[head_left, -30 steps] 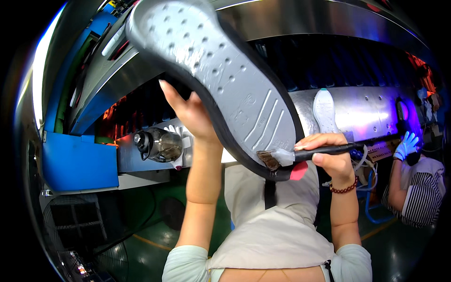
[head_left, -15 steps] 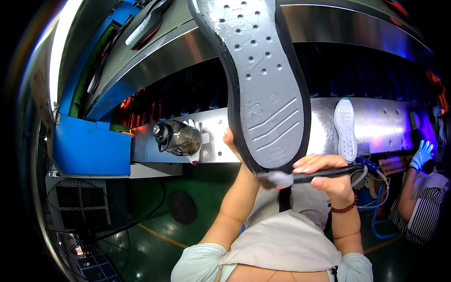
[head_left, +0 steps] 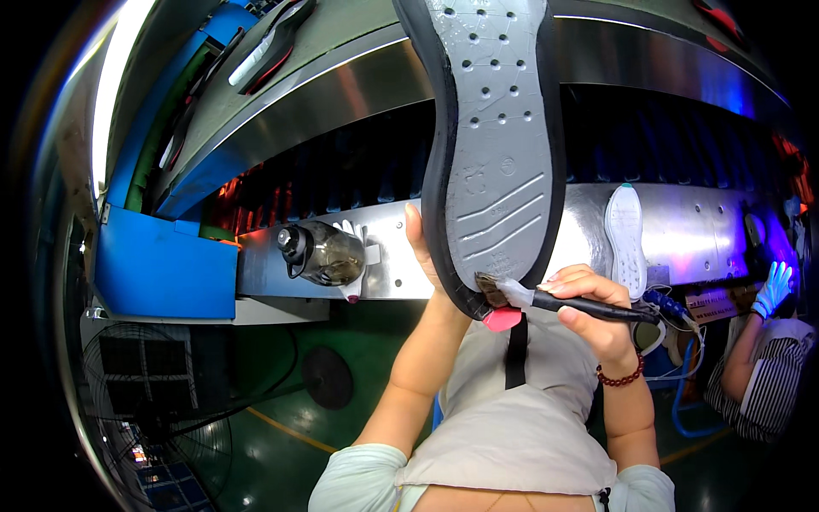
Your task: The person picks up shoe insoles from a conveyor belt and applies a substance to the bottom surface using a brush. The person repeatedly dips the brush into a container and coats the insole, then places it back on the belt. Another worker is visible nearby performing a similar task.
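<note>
A large shoe sole (head_left: 503,183) is held up in front of me, its grey inner face toward me, with a raised black rim and a red patch (head_left: 502,319) at the heel end. My left hand (head_left: 426,252) grips it from the left side and behind; the thumb shows beside the rim, the other fingers are mostly hidden. In my right hand (head_left: 597,311) is a brush (head_left: 589,305) with a black handle, pinched between thumb and fingers. Its bristles touch the heel end of the sole, at the inside of the rim.
On the metal ledge (head_left: 388,224) stand a dark translucent bottle (head_left: 328,253) beside a white glove (head_left: 354,286), and a white sole (head_left: 625,239) to the right. A conveyor belt (head_left: 358,43) carrying soles runs behind. A co-worker's gloved hand (head_left: 773,290) is far right; a fan (head_left: 158,418) is lower left.
The sole has shifted right and turned slightly. The brush has come from below the heel edge up onto its inner side, no longer blurred. The red patch now shows plainly.
</note>
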{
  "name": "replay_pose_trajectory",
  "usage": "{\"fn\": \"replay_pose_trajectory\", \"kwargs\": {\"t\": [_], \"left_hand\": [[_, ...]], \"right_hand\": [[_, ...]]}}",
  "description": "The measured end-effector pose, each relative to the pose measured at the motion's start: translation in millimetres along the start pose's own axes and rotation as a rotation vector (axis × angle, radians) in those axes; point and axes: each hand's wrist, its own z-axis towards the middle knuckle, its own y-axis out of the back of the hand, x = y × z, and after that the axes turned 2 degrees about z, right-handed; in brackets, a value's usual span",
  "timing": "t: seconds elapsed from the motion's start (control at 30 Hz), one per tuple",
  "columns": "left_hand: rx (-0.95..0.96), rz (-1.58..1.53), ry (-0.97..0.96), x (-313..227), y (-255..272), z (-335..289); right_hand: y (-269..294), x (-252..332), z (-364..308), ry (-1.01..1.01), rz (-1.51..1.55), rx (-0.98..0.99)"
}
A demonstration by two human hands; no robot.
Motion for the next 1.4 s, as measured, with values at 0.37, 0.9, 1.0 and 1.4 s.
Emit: {"fn": "replay_pose_trajectory", "kwargs": {"t": [0.37,0.9,1.0,1.4], "left_hand": [[0.061,-0.132,0.006,5,-2,-13],[0.026,0.041,0.134,-11,-18,2],[0.001,0.022,0.171,-14,-15,1],[0.327,-0.016,0.202,-15,-6,-7]], "right_hand": [[-11,14,-3,0.012,-0.169,0.107],[14,34,24,-0.079,-0.188,0.348],[18,36,24,-0.141,0.086,0.430],[15,32,22,-0.051,-0.078,0.079]]}}
